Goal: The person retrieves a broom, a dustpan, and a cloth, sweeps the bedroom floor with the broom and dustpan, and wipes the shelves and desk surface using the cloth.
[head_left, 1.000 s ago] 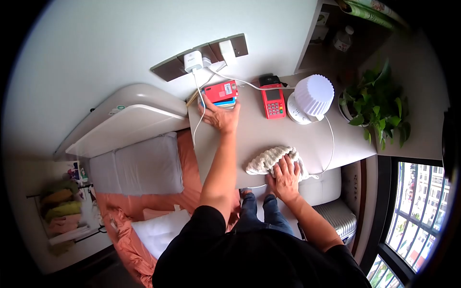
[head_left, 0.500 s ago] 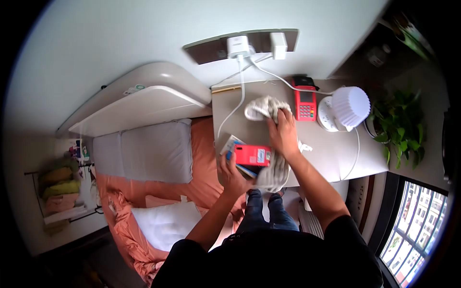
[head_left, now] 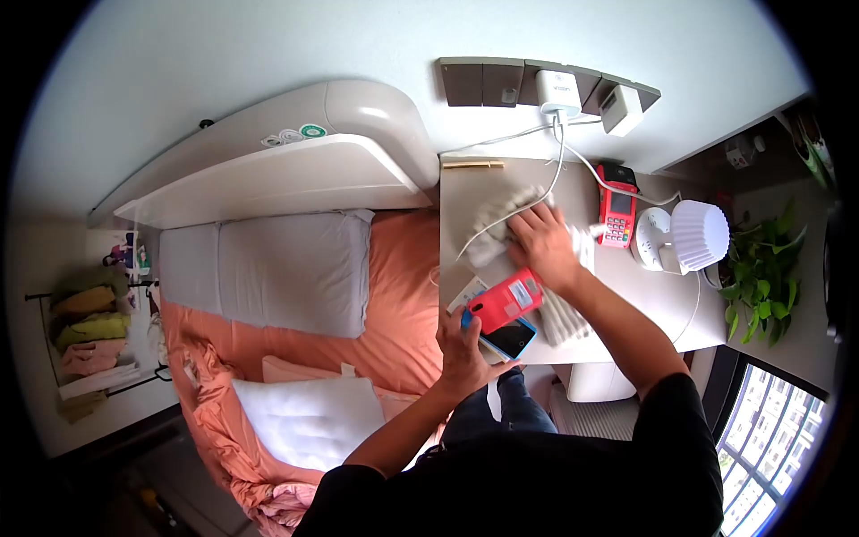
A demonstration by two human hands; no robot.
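Observation:
My left hand is closed around a small stack held low over the desk's front edge. On top of it lies a red phone-shaped device with a pale label. Beneath, a blue-edged phone with a dark face sticks out, and a pale flat piece shows behind; its kind is unclear. My right hand presses a striped grey-white cloth onto the desk, fingers bent into its folds. A white cable crosses the cloth's bunched part. The right fingertips are partly hidden in the fabric.
On the desk, a red card terminal and a white pleated-shade lamp stand to the right. Chargers hang from wall sockets, cables trailing down. A potted plant is at far right, a bed with grey pillows at left.
The view has shifted, moving the desk rightward in the picture. The cloth now lies flatter under my right hand. The held stack has tilted, and more of the blue-edged phone shows.

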